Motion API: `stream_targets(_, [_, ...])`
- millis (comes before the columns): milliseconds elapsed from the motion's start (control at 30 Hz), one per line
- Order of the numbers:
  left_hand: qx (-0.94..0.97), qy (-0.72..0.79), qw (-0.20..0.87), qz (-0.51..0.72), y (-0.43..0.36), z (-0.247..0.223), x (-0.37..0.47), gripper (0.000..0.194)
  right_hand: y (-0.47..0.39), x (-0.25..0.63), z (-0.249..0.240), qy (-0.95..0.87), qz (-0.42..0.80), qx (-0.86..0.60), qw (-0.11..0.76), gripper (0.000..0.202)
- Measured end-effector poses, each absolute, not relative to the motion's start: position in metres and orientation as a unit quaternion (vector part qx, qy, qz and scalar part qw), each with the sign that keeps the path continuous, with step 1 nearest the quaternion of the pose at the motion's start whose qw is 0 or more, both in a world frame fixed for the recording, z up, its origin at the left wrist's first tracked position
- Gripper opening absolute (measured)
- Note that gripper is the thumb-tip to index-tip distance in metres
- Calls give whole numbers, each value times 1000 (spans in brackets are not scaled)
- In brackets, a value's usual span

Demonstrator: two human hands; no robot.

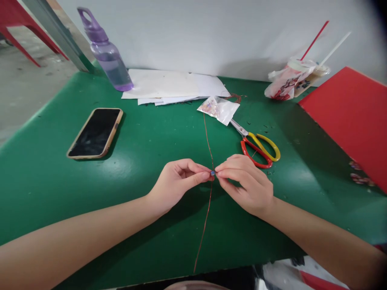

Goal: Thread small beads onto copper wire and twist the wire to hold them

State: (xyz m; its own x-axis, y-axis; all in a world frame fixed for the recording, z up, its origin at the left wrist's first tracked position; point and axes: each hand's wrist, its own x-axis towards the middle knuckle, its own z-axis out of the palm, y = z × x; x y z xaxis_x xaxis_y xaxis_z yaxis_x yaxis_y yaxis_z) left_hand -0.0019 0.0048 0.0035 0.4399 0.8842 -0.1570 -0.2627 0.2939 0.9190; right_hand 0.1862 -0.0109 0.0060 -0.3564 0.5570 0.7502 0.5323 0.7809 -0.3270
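Observation:
Over the middle of the green table, my left hand (184,177) pinches a small blue bead (213,173) between thumb and fingers. From the other side, my right hand (246,181) has its fingertips pressed together right against the bead; whether they grip the bead or the cord there is too small to tell. A thin reddish-brown cord (206,221) passes by the bead, one end hanging toward the table's front edge. Its other part runs back to a small clear plastic bag (219,108) with colourful bits inside. Scissors (256,145) with red and yellow handles lie beyond my right hand.
A phone (95,133) lies at the left. Behind it stands a purple water bottle (109,60) beside white papers (175,82). Two drink cups (292,78) with straws stand at the back right, near a large red box-like object (350,117).

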Motion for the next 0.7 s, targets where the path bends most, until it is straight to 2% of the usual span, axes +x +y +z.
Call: stream_targets(700, [437, 394, 709, 389, 4, 4, -1, 14, -12, 183, 7, -811, 34, -387, 437, 18])
